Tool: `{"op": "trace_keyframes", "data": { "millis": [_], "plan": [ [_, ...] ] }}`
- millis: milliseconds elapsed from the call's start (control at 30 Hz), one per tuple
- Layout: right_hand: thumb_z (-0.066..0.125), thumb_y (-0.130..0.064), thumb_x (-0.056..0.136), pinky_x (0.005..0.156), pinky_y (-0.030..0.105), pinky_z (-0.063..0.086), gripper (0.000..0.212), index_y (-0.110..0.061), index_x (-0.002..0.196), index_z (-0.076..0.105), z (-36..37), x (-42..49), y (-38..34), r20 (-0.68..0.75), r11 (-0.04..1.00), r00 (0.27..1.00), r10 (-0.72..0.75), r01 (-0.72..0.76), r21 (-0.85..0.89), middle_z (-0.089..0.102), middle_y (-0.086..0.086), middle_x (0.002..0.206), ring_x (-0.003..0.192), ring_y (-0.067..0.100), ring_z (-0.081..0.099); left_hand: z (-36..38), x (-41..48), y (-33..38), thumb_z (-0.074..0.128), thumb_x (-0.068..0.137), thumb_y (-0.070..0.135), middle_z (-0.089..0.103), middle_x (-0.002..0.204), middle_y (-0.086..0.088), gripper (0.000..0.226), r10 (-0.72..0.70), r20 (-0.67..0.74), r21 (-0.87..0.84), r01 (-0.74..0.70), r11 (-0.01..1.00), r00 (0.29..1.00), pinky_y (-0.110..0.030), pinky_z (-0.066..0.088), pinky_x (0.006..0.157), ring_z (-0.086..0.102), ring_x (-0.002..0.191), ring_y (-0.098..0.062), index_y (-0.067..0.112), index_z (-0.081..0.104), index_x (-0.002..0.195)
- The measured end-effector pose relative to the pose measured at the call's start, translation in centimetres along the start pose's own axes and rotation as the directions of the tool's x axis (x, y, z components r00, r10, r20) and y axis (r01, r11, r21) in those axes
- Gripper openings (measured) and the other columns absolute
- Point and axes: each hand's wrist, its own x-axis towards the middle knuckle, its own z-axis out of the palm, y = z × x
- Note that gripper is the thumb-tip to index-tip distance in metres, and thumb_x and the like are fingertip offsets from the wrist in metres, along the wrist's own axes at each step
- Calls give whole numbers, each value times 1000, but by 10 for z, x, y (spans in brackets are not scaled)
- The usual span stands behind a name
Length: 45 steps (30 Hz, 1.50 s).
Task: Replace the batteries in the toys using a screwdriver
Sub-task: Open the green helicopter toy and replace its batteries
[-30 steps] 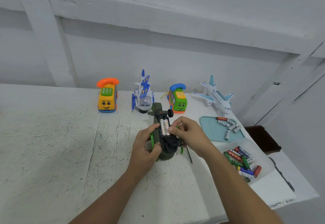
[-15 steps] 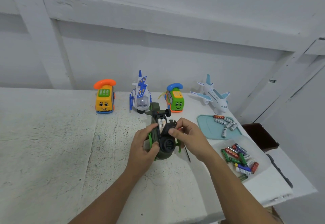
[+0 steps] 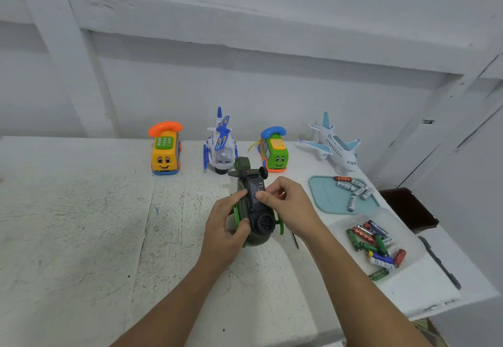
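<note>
A dark green toy helicopter (image 3: 258, 233) lies belly-up at the middle of the white table (image 3: 81, 224). My left hand (image 3: 224, 229) grips its left side, fingers curled round the body. My right hand (image 3: 285, 201) holds the black battery cover (image 3: 255, 190) down over the compartment, thumb on top of it; no batteries show there. A thin dark tool, probably the screwdriver (image 3: 295, 240), lies on the table just under my right wrist, mostly hidden.
Along the back stand a yellow phone car (image 3: 165, 156), a white-blue helicopter (image 3: 221, 148), a green phone car (image 3: 275, 153) and a white airplane (image 3: 334, 148). At the right, a teal tray (image 3: 325, 197) and a clear tray (image 3: 413, 243) hold several batteries.
The open compartment with its batteries in view is now covered: my right hand has brought the black cover over it and holds it flat. My left hand keeps its grip.
</note>
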Motion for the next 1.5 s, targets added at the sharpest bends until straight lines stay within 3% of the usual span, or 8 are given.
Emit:
{"op": "trace_keyframes", "data": {
  "millis": [433,600,800,1000,1133,1233,1367,1500],
  "plan": [
    [83,-21,75,46,17,39,29,-11,82,57,-5,7,2,25,993,999,33,-35,114,44,0,66,61,14,43,3,0,-3,45,79,31,51,120,7,67,8,60,63,-12,998,998,-6,38,90,46,113,-5,65,30,136],
    [82,-7,75,64,33,50,26,-12,93,64,-8,10,7,116,971,993,12,-39,235,38,-7,58,58,11,38,3,1,-3,42,85,16,43,125,-4,72,-6,117,-25,9,1000,993,-7,45,89,44,113,6,75,34,127],
    [71,6,81,43,21,36,28,-11,102,62,-18,6,3,222,938,974,33,-107,330,51,-5,64,56,10,47,3,0,-2,40,80,37,40,129,1,55,2,107,-121,11,993,994,-17,53,87,47,116,-1,69,45,126],
    [57,-4,93,46,25,39,13,-10,104,60,-34,20,14,271,786,931,244,-354,507,54,6,71,54,16,48,2,1,0,48,81,55,43,126,4,47,16,99,-85,-8,996,995,-9,49,85,47,115,6,69,42,126],
    [63,-11,91,52,28,43,13,-11,104,63,-32,34,27,-32,963,963,269,-268,41,59,6,77,59,16,54,1,1,3,57,77,57,43,126,5,52,33,99,-67,-26,997,995,-6,48,79,46,115,8,68,42,126],
    [64,-24,90,70,28,42,35,-18,125,60,-26,39,40,-79,900,990,116,-139,-412,63,6,91,78,18,60,1,1,3,58,75,57,42,126,5,54,30,98,-68,-24,997,995,-7,49,77,46,115,8,68,42,126],
    [58,-24,93,76,23,37,43,-17,136,55,-21,42,45,44,788,996,83,-39,-614,66,11,114,92,21,59,2,1,1,60,75,55,43,127,6,55,35,93,-66,-29,997,995,-11,52,79,48,115,6,67,43,126],
    [56,-20,96,63,26,42,30,-16,125,59,-26,40,35,21,834,999,44,-25,-551,66,5,90,68,13,55,2,1,0,60,75,55,43,126,7,56,37,88,-52,-32,998,995,-10,51,79,47,116,5,68,43,126]
  ]
}}
